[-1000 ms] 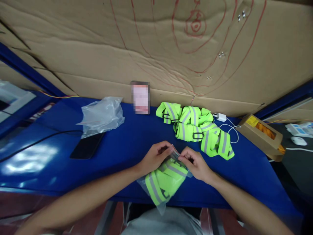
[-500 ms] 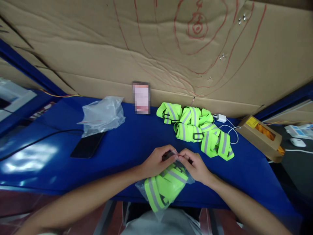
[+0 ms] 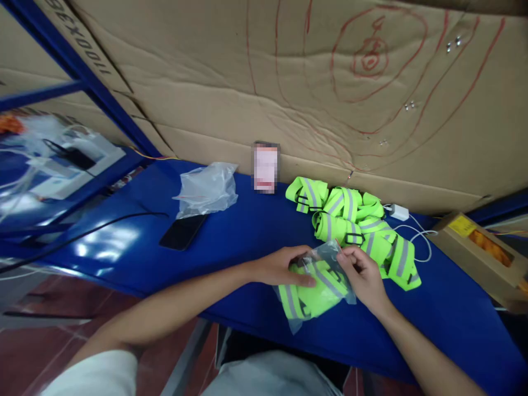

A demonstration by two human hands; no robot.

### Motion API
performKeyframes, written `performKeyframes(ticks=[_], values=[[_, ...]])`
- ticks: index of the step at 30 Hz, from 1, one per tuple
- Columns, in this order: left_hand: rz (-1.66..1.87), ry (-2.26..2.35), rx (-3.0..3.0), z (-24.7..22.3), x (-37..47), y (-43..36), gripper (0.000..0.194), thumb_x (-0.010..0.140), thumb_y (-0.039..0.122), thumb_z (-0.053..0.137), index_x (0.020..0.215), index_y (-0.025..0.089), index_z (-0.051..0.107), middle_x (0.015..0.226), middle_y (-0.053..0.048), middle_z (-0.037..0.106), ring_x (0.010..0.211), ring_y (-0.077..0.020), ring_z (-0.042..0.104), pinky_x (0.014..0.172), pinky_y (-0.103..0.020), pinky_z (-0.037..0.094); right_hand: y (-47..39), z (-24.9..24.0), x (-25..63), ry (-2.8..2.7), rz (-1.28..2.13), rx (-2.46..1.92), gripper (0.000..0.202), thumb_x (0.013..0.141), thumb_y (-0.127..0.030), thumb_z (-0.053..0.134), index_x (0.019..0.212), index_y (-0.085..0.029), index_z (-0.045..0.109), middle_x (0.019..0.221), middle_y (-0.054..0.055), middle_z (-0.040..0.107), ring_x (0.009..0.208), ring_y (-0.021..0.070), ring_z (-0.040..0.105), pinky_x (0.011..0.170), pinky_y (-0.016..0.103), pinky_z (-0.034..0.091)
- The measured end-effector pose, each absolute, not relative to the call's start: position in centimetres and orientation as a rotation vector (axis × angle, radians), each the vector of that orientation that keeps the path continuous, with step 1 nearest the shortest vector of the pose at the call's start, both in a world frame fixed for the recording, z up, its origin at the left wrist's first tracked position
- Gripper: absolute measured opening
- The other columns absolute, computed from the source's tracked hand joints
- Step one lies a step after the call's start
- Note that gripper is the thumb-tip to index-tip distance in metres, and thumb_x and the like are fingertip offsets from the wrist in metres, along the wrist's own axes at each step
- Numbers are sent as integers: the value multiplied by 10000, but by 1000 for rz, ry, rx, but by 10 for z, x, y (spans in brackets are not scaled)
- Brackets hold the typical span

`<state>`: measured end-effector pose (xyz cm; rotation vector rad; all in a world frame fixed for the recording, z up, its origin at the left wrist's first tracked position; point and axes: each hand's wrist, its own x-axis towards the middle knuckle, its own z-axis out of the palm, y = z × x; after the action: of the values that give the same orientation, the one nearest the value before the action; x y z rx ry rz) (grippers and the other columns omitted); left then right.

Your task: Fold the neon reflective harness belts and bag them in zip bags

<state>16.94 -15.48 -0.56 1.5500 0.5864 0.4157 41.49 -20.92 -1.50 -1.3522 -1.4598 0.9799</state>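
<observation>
A clear plastic bag [image 3: 325, 253] with a fluorescent yellow-green reflective strap [image 3: 313, 294] inside is between my hands, over the front of the blue table. My left hand [image 3: 289, 267] grips the bag's left side, thumb laid across the front. At the upper right corner, my right hand [image 3: 363, 275] pinches the bag's top edge between thumb and fingers. Just beyond my hands lies a pile of more reflective straps [image 3: 340, 203] with grey stripes and black buckles.
Empty clear bags [image 3: 208, 190] lie at the left, partly over a black phone [image 3: 183, 232]. A blurred card-like object [image 3: 266, 168] leans on the cardboard wall [image 3: 198, 99]. A white charger [image 3: 399, 212] and a cardboard box [image 3: 478, 258] are at the right; power strips [image 3: 82, 170] at far left.
My hands have moved apart along the bag's top. The left has slid down onto the bag's side, while the right holds the top corner. The whole view has shifted leftward.
</observation>
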Motion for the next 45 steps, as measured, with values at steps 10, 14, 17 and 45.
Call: performKeyframes(ticks=[10, 14, 17, 45], values=[[455, 603, 1581, -8, 169, -156, 543, 803, 476, 799, 1236, 183, 655, 1057, -40, 684, 922, -187, 615, 797, -273, 486, -206, -10, 411, -1391, 1076, -1368, 367, 918, -580, 621, 820, -233, 553, 586, -66, 343, 516, 112, 318, 491, 259, 266], [495, 665, 1587, -9, 170, -157, 528, 816, 488, 784, 1222, 174, 661, 1018, -37, 679, 882, -177, 603, 766, -263, 461, -200, -11, 417, -1375, 1143, -1390, 377, 911, -584, 628, 818, -229, 540, 613, -60, 379, 523, 109, 341, 498, 258, 281], [517, 650, 1567, -9, 171, -156, 486, 824, 473, 779, 1181, 163, 666, 1014, -34, 671, 877, -168, 591, 778, -259, 455, -200, -10, 419, -1400, 1142, -1383, 372, 904, -562, 658, 797, -224, 547, 641, -43, 437, 544, 113, 380, 514, 261, 305], [305, 2321, 1981, 38, -1, -87, 625, 1019, 408, 496, 1522, 58, 375, 1377, -297, 558, 1208, -487, 584, 950, -685, 446, -207, -19, 408, -1428, 1329, -1230, 756, 817, -559, 760, 1404, -324, 347, 1249, 58, 525, 787, 152, 684, 610, 328, 629]])
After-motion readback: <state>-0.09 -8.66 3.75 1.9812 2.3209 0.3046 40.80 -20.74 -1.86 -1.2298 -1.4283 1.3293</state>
